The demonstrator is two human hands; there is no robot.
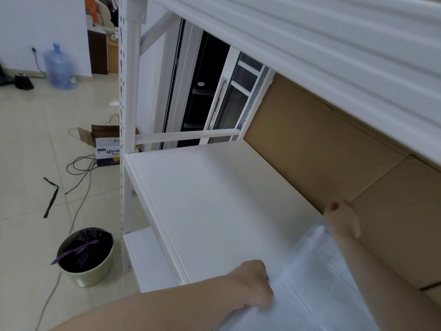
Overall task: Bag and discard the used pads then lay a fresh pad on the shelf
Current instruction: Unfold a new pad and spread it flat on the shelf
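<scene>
A fresh white pad with a bluish plastic backing (317,280) lies partly spread on the right part of the white shelf (214,199). My left hand (253,285) grips the pad's near left edge at the shelf's front. My right hand (341,218) pinches the pad's far corner, close to the cardboard at the back. On the floor to the left stands a green bin (88,275) lined with a black bag (88,249) that has a purple drawstring. Whatever is inside the bag is hidden.
A brown cardboard sheet (322,151) lines the shelf's back. The upper shelf (310,44) overhangs closely above. On the tiled floor lie cables (81,185), a black strap (51,197), an open beer carton (107,146) and a blue water jug (59,65). A white upright post (127,91) frames the shelf's left end.
</scene>
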